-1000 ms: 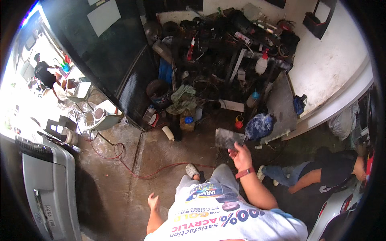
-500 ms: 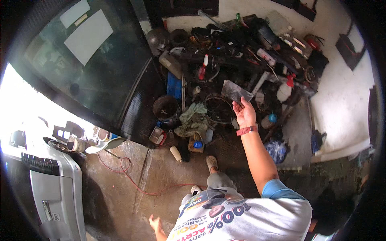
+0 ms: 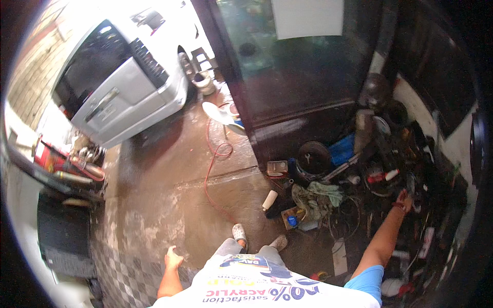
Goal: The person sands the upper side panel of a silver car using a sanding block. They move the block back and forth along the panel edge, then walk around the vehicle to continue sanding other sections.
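Right hand: right hand [image 3: 404, 199] stretched far out into the dark clutter heap [image 3: 390, 169] by the wall; whether its fingers grip anything, I cannot tell, the spot is too dim.
Left hand: left hand [image 3: 172, 257] hangs low beside the hip, fingers loosely spread, holding nothing.
Clutter heap: piled tools, cans and cables; a red-and-white spray can [image 3: 382, 176] lies just left of the reaching hand.
Rags: greenish cloth bundle [image 3: 316, 196] sits nearer the feet, apart from both hands.
Bottle: white plastic bottle [image 3: 269, 199] lies tipped on the concrete floor [image 3: 164, 195].
Hose: red hose [image 3: 213, 164] snakes across the floor toward a white vehicle [image 3: 123, 77].
Door: big dark door [image 3: 303, 77] stands behind the heap.
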A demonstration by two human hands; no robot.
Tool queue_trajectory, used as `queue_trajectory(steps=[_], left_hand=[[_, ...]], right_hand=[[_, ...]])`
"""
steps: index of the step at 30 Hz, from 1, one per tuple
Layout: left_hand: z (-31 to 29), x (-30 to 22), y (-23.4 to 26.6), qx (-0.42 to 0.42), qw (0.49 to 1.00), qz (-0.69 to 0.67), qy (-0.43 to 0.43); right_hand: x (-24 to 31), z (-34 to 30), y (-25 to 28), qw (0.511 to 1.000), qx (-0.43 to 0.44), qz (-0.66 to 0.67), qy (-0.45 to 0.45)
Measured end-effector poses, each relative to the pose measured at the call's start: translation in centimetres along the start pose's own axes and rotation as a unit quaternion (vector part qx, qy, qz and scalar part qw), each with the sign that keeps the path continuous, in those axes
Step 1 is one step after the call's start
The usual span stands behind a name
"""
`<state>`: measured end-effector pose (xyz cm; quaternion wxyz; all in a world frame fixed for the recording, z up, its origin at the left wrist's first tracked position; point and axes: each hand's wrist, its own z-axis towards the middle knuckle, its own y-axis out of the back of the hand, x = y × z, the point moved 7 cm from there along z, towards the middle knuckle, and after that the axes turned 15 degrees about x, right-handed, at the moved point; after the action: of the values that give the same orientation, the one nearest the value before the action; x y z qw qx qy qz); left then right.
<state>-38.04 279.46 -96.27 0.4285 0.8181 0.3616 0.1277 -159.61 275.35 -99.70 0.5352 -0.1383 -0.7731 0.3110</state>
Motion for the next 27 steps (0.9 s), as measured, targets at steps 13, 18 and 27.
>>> queue_trajectory(steps=[13, 18, 27], left_hand=[[-2.5, 0.4, -4.9, 0.069, 0.995, -0.008, 0.071], [-0.8, 0.2, -10.5, 0.121, 0.990, -0.045, 0.050], [7.4, -6.2, -5.5, 0.146, 0.985, -0.087, 0.010]], right_hand=[[1.9, 8.9, 4.7, 0.617, -0.126, -0.777, -0.012], [3.9, 9.7, 4.7, 0.976, -0.087, -0.186, 0.073], [-19.9, -17.4, 10.5, 0.882, -0.121, -0.423, -0.169]])
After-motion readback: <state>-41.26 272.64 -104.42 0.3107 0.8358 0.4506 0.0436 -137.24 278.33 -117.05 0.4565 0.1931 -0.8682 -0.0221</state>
